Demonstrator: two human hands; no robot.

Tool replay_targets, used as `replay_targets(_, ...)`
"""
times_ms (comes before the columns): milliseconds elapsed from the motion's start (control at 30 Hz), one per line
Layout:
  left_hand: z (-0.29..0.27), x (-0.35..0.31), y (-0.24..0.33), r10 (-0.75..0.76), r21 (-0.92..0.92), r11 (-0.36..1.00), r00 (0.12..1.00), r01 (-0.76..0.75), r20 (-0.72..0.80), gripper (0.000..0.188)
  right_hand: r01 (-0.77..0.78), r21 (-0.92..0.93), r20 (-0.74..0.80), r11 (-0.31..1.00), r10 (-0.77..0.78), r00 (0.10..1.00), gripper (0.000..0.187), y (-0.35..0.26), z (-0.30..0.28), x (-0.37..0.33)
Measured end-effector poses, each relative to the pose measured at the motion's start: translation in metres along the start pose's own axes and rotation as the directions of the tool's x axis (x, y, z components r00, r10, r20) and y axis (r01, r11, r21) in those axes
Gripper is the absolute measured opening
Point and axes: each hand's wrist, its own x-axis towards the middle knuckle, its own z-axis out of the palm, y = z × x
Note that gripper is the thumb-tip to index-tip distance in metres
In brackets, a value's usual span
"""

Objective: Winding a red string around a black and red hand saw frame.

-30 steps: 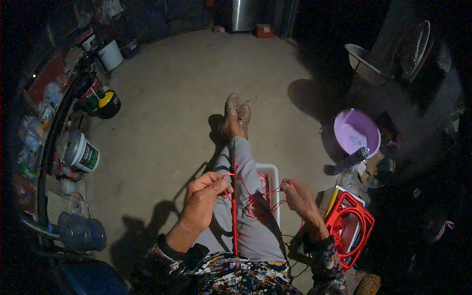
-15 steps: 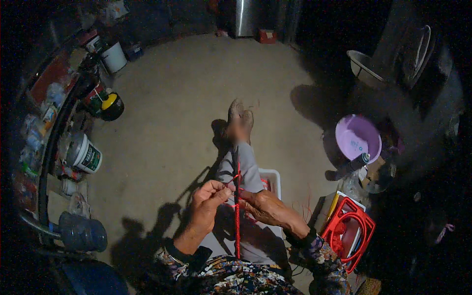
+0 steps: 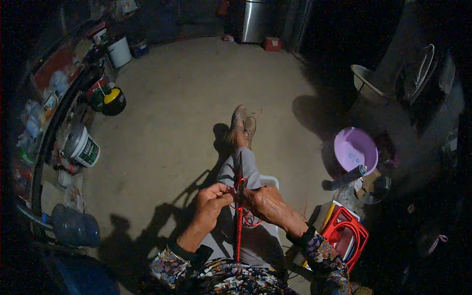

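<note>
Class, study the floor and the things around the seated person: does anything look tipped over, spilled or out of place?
One thing stands out: the large clear water jug lies on its side at the left wall, while the white bucket nearby stands upright. Both hands, left hand and right hand, meet at a red rod. No spill shows.

Thin red rod (image 3: 239, 223) upright over the lap, red cord (image 3: 250, 221) looped beside.

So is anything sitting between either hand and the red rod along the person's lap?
Nothing visible. Both the left hand and the right hand are already closed on the red rod and the red cord looped around it, meeting above the outstretched legs.
</note>
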Motion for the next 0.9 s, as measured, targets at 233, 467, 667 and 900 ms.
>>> replay_targets(233,-0.001,0.002,-0.002,0.025,-0.030,0.999,1.000,-0.026,-0.009,0.020,0.049,0.095,-0.048,0.994,-0.045,0.998,0.013,0.004,0.009,-0.003)
replay_targets(467,-0.001,0.000,0.003,-0.003,-0.095,0.996,0.999,-0.001,-0.038,0.018,-0.060,0.347,-0.152,0.936,0.120,0.981,0.016,-0.008,-0.009,-0.017)
replay_targets(667,-0.003,-0.011,0.006,0.005,-0.173,0.985,0.998,-0.014,-0.055,0.018,-0.107,0.338,-0.425,0.935,0.253,0.869,0.020,-0.041,-0.042,-0.027)
replay_targets(900,0.010,-0.022,0.020,0.081,-0.083,0.993,0.996,-0.084,-0.042,0.017,-0.027,0.248,-0.249,0.968,0.091,0.964,0.020,-0.045,-0.026,-0.013)
